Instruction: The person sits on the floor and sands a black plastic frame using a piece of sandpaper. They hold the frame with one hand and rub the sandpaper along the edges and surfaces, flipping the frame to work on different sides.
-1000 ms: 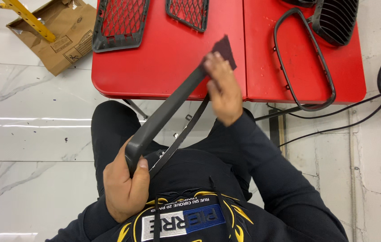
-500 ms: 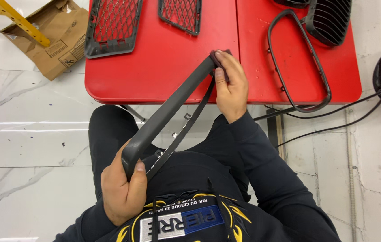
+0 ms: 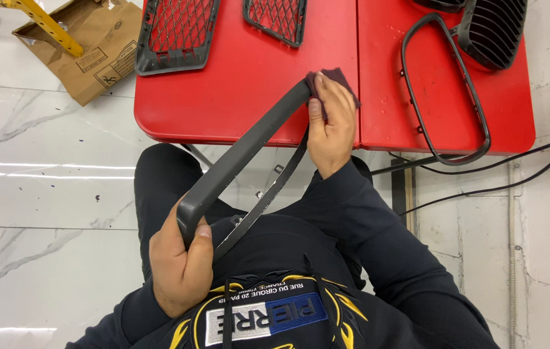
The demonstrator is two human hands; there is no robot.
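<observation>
Partly, right hand (image 3: 330, 126) covers dark pad (image 3: 341, 81) on grey frame (image 3: 243, 152).

A flattened brown cardboard box (image 3: 91, 48) with black printed marks lies on the floor, upper left.

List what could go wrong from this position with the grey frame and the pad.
1. The grey trim frame is gripped only at its near corner by the left hand; pressure at the far end could flex or twist it.
2. The dark abrasive pad, pressed by the right hand, might slip off the narrow edge.
3. The frame's far end could scuff the red table.
</observation>
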